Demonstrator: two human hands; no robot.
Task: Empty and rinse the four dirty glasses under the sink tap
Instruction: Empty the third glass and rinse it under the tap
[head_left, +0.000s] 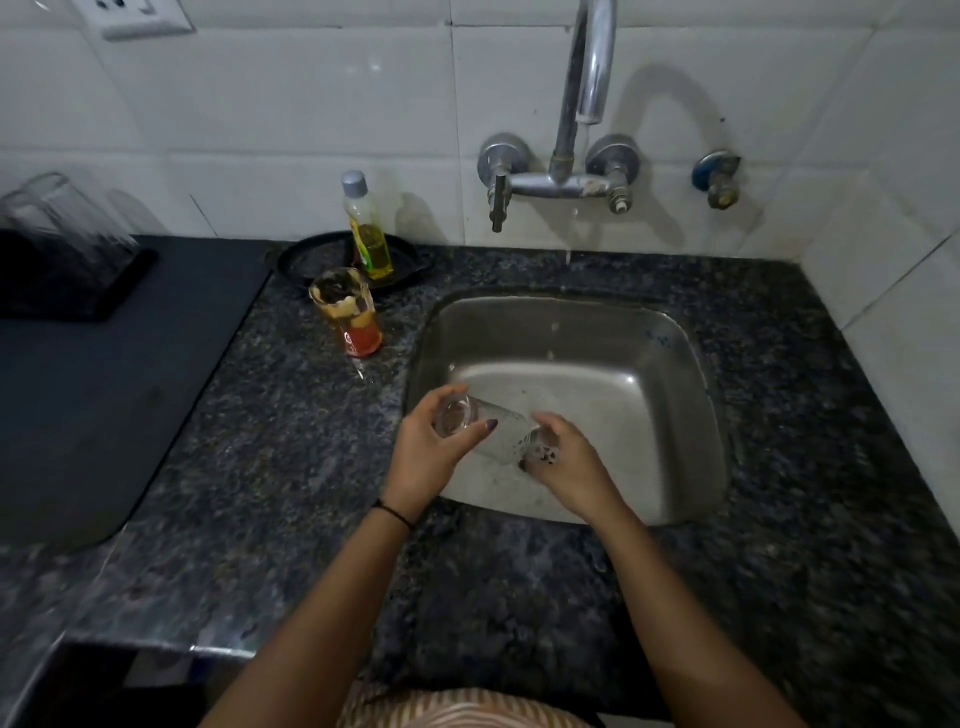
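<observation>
From my remote seat I see both grips on one clear glass (501, 434), held nearly on its side above the front left part of the steel sink (654, 364); the left grip (434, 449) is curled round the narrower end, thumb laid across the wall of the glass; the right grip (569, 457) is curled over the wider end, fingers on top and thumb below, so neither grip is open and both have hold of this glass; dark specks cling near the wider end, and I cannot tell whether any fingers reach inside. The tap (589, 67) stands on the tiled wall above the far side of the sink; a thin broken run of water drops from its spout toward the basin, beyond the glass and not onto it. A second, dirty glass (349, 312) stands upright on the speckled stone bench (270, 441) just left of the sink, with reddish liquid in the bottom and brown smears higher up; behind it a soap bottle (368, 234) of yellow liquid stands on a black round tray (306, 260) against the wall. At the far left, blurred clear glassware (57, 223) sits on a dark stand; I cannot count the pieces. A black thread band (396, 515) circles the left wrist.
</observation>
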